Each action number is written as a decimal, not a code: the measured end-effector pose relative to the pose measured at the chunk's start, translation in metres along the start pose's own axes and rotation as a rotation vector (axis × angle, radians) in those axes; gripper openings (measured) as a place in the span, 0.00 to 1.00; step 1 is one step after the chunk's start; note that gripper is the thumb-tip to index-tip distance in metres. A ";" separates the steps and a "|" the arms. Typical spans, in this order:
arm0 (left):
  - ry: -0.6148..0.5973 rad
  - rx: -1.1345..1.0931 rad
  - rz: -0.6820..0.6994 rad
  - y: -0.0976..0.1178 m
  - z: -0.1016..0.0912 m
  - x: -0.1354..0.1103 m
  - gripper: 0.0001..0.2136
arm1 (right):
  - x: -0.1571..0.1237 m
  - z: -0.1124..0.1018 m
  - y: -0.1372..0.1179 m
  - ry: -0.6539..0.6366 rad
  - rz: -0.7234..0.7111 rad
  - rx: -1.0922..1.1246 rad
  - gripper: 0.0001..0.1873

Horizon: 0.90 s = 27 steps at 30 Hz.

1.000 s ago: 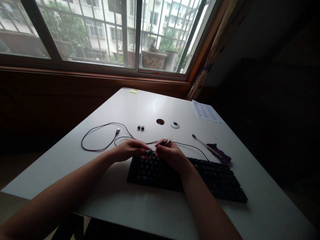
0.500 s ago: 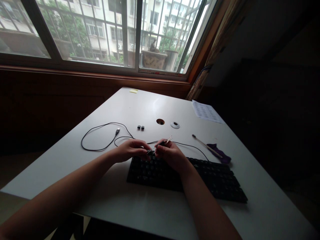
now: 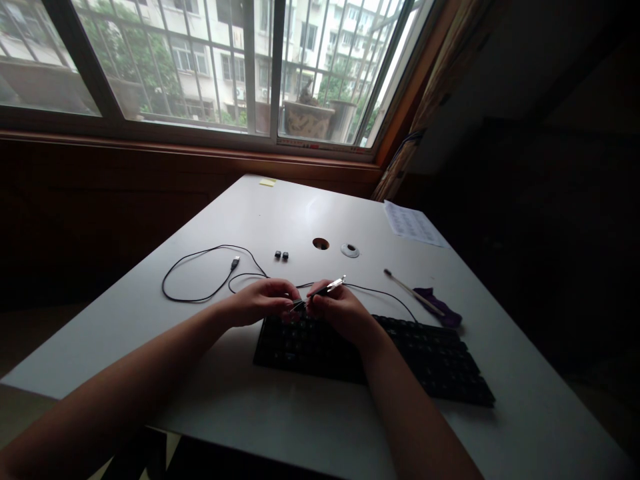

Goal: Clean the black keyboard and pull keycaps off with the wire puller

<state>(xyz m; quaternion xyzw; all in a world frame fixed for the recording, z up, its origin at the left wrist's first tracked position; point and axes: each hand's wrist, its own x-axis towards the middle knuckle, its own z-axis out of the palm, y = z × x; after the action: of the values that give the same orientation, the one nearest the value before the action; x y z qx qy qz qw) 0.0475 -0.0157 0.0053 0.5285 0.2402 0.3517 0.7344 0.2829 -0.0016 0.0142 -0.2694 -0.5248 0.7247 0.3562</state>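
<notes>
Both bare hands are close together over the left part of the black keyboard point(image 3: 313, 347); the left hand point(image 3: 263, 298) pinches a small dark piece point(image 3: 299, 305), too small to make out fully; the right hand point(image 3: 339, 310) is closed on a slim tool point(image 3: 324, 291), its bright metal end jutting past the fingers, its thin other end pointing at the small dark piece; whether the two touch, I cannot tell. Beneath the hands the keyboard lies slanted on the white table point(image 3: 215, 380), its middle hidden by the right forearm; a thin black cable point(image 3: 176, 300) runs behind the hands and loops at the left, ending in a USB plug point(image 3: 235, 264); at the right a thin brush point(image 3: 416, 294) rests on a crumpled purple cloth point(image 3: 451, 317). Farther back sit two small black caps point(image 3: 278, 255) side by side, then a round hole point(image 3: 321, 244) with a grey ring point(image 3: 345, 251) to its right; a printed sheet point(image 3: 413, 223) lies at the far right edge, a yellow note point(image 3: 267, 182) near the far left corner; beyond, a barred window point(image 3: 249, 80) shows a planter point(image 3: 307, 120) and pale buildings.
</notes>
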 end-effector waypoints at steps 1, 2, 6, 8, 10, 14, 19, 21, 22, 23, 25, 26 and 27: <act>0.006 -0.014 0.006 -0.001 0.000 0.000 0.13 | 0.000 0.000 0.000 -0.001 -0.005 0.001 0.11; 0.014 -0.025 0.012 -0.001 0.000 0.001 0.13 | 0.000 0.001 0.000 -0.006 -0.011 0.001 0.11; 0.059 -0.036 0.037 -0.002 -0.001 0.002 0.13 | 0.002 0.002 0.000 -0.032 -0.027 -0.025 0.10; 0.091 -0.018 0.056 -0.001 -0.001 0.003 0.14 | 0.002 0.002 -0.001 -0.023 -0.028 -0.030 0.10; 0.134 0.004 0.096 0.000 -0.001 0.003 0.14 | 0.002 0.003 -0.003 0.011 -0.032 -0.004 0.10; 0.209 0.050 0.209 0.001 -0.004 0.006 0.13 | 0.003 0.003 -0.006 0.120 -0.099 0.115 0.08; 0.298 0.068 0.273 0.001 -0.005 0.009 0.12 | 0.006 0.001 -0.002 0.261 -0.207 0.190 0.02; 0.333 0.080 0.272 0.001 -0.004 0.009 0.13 | 0.008 0.001 0.002 0.288 -0.206 0.117 0.01; 0.343 0.084 0.270 0.002 -0.004 0.010 0.14 | 0.009 0.001 0.004 0.300 -0.208 0.046 0.02; 0.350 0.088 0.268 0.002 -0.003 0.010 0.15 | 0.009 0.002 0.006 0.316 -0.217 -0.053 0.04; 0.363 0.109 0.251 0.002 -0.003 0.010 0.17 | 0.010 0.004 0.007 0.358 -0.261 -0.313 0.07; 0.371 0.126 0.238 0.001 -0.003 0.010 0.17 | 0.010 0.005 0.008 0.377 -0.291 -0.454 0.08; 0.380 0.144 0.224 0.001 -0.003 0.010 0.16 | 0.010 0.006 0.008 0.389 -0.324 -0.581 0.08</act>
<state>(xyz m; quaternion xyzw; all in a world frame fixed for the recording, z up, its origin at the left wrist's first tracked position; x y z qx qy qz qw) 0.0515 -0.0062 0.0059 0.5273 0.3384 0.5062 0.5926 0.2703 0.0016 0.0087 -0.4052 -0.6668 0.4155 0.4675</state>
